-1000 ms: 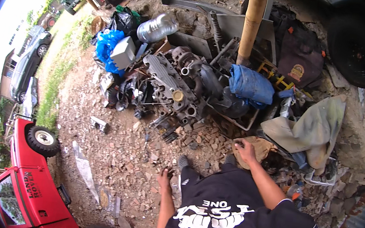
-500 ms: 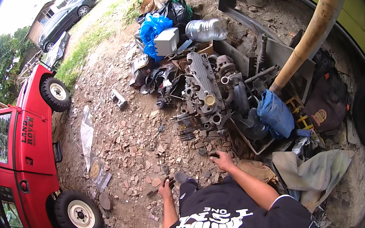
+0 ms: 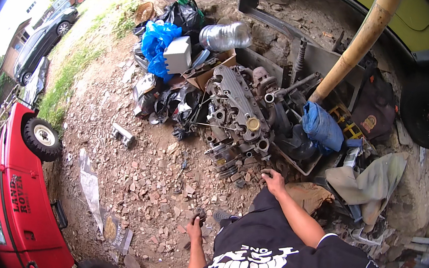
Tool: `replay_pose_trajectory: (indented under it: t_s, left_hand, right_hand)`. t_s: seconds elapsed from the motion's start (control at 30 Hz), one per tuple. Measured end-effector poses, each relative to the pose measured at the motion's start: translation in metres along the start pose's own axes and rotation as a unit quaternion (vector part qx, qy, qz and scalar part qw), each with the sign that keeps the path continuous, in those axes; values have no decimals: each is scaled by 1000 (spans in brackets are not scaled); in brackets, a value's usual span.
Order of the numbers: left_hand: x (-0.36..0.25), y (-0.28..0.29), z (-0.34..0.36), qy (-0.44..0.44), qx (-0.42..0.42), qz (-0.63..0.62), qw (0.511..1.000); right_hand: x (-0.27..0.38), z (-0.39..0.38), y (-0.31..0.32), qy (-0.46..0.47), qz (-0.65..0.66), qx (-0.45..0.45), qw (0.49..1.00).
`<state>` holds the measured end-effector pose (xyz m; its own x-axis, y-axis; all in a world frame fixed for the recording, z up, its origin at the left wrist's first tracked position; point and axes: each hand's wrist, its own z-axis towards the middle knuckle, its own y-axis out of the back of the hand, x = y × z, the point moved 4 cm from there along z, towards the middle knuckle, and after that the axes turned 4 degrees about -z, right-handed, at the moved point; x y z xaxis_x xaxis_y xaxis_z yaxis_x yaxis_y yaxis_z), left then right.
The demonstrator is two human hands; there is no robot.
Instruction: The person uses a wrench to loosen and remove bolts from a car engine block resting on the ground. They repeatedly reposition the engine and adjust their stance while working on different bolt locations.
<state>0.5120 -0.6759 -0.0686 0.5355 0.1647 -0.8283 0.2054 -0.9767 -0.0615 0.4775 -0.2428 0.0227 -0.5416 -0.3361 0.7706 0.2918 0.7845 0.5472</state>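
My left hand (image 3: 195, 227) hangs low over the rubble ground, fingers curled round a small dark thing that I cannot make out. My right hand (image 3: 273, 180) is out in front of my body, just short of the engine (image 3: 236, 102). Its fingertips look dark and are too small to show whether they hold anything. The engine is a grimy metal block with a round tan cap on top and pulleys at its near end. Beside the engine, a blue wrapped bundle (image 3: 323, 126) rests by a bamboo post (image 3: 356, 49).
Bags, a white box (image 3: 178, 54) and a large clear plastic bottle (image 3: 225, 36) are heaped behind the engine. A metal cylinder (image 3: 123, 134) lies on the stones. A red vehicle (image 3: 32, 203) stands at left. To the right are a draped cloth (image 3: 371, 178) and a tyre (image 3: 428, 113).
The view has turned, so the engine pile and the red vehicle sit further left. My right hand appears a little higher and further right. The dark shape at my left hand looks more bunched.
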Motion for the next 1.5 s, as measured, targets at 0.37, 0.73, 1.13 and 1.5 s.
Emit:
replay_pose_trajectory:
  t_s: [0.37, 0.73, 1.13, 1.5]
  left_hand:
    - [-119, -31, 104, 4, -21, 53, 998]
    - [-151, 31, 156, 102, -144, 54, 983]
    - [-231, 78, 423, 251, 93, 291, 919]
    - [-293, -94, 576, 79, 155, 230, 958]
  right_hand:
    - [75, 167, -33, 43, -33, -113, 992]
    - [99, 366, -127, 126, -340, -187, 913]
    - [144, 388, -128, -2, -437, -20, 899]
    - [223, 219, -50, 67, -63, -280, 956]
